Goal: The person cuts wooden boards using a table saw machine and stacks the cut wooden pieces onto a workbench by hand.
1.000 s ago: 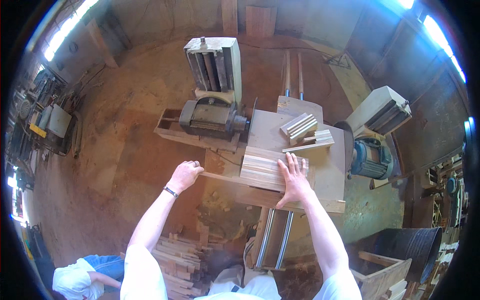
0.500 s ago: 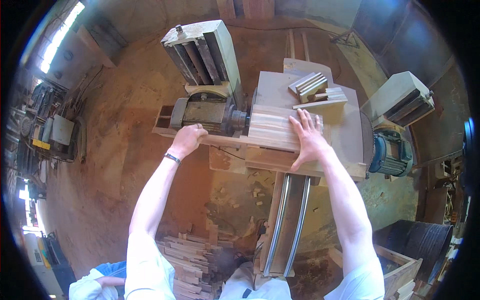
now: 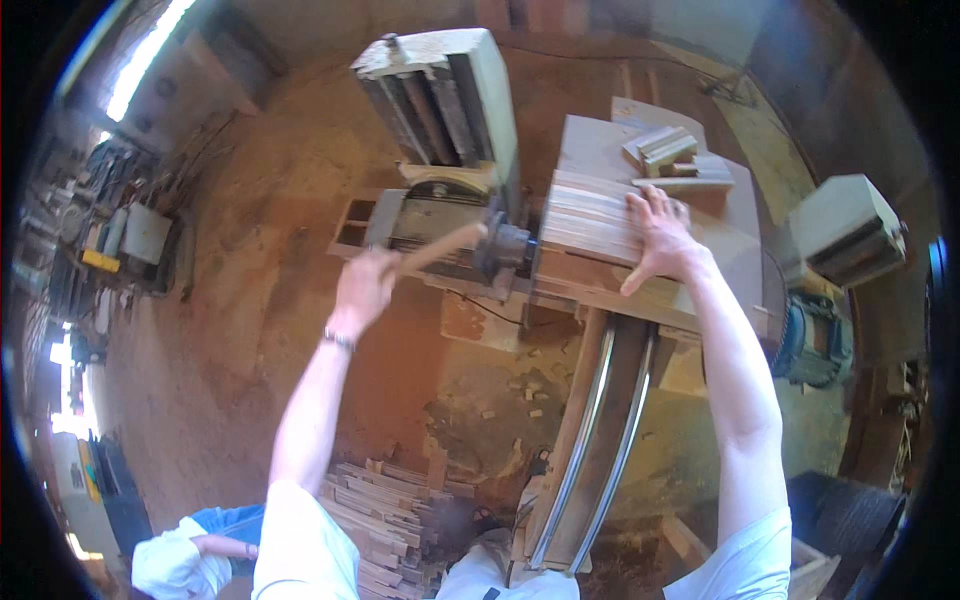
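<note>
My left hand (image 3: 365,288) is closed round one end of a short wooden strip (image 3: 440,250). The strip slants up to the right, its far end by the motor's shaft hub (image 3: 508,248). On the right, my right hand (image 3: 665,235) lies with spread fingers on a block of striped wood pieces (image 3: 590,222), thumb down over its front. That block sits on the pale sliding table (image 3: 600,150) of a machine. Just beyond my right fingertips, several grooved wooden pieces (image 3: 665,150) are stacked on a wooden base.
Left of the table stands a motor (image 3: 440,215) under a tall white housing (image 3: 500,100). A blue motor (image 3: 815,340) is at the right. Two steel rails (image 3: 590,430) run toward me. Wood strips (image 3: 390,520) are piled below, and another person (image 3: 190,555) is at lower left.
My left hand has swung the wooden strip away from the wood block, tilting it upward. The view has shifted, so the machine appears further right. My right hand stays on the block.
</note>
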A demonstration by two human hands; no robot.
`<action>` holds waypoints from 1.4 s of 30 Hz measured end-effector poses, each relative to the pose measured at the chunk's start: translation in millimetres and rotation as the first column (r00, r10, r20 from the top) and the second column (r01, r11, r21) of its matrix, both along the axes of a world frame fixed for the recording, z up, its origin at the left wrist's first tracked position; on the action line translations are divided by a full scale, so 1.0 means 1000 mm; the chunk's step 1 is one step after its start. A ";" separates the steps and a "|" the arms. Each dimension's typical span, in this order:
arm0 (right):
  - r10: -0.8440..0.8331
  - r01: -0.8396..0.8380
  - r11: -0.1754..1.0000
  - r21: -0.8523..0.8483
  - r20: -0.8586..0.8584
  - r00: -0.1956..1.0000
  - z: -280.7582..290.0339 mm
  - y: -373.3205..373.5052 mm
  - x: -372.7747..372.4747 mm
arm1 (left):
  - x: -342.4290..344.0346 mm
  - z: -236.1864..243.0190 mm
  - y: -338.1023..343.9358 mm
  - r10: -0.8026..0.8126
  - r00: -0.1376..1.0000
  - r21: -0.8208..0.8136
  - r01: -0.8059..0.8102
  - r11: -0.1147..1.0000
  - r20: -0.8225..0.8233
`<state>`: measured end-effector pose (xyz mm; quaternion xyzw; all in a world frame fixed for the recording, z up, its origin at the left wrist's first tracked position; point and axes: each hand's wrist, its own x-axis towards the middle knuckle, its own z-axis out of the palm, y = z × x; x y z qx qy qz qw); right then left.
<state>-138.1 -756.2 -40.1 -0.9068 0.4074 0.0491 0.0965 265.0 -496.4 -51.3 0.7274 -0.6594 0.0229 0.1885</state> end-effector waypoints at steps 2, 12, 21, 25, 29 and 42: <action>-0.047 0.047 0.999 0.018 0.031 0.998 0.003 -0.002 0.008 | -0.017 -0.009 0.074 0.061 0.990 -0.048 -0.067 0.997 -0.125; -0.177 0.172 0.978 0.119 0.033 0.984 0.021 0.092 0.017 | -0.301 -0.066 0.503 0.784 -0.245 0.780 -0.460 0.424 -0.571; -0.054 0.061 0.997 0.040 -0.156 0.986 -0.014 0.186 -0.043 | -0.257 0.172 0.463 0.438 0.365 0.227 -0.496 0.838 -0.822; -0.025 0.045 0.995 0.091 -0.207 0.978 0.025 0.241 -0.054 | -0.235 0.298 0.482 -0.474 0.367 -0.562 -0.182 0.807 -0.800; 0.025 -0.027 1.000 -0.005 -0.240 0.970 0.080 0.277 -0.051 | -0.237 0.377 0.551 -0.858 0.292 -0.892 0.033 0.450 -0.422; 0.022 -0.065 0.981 -0.182 -0.228 0.973 0.154 0.356 -0.048 | -0.245 0.387 0.646 -0.683 0.677 -0.939 -0.035 0.344 -0.275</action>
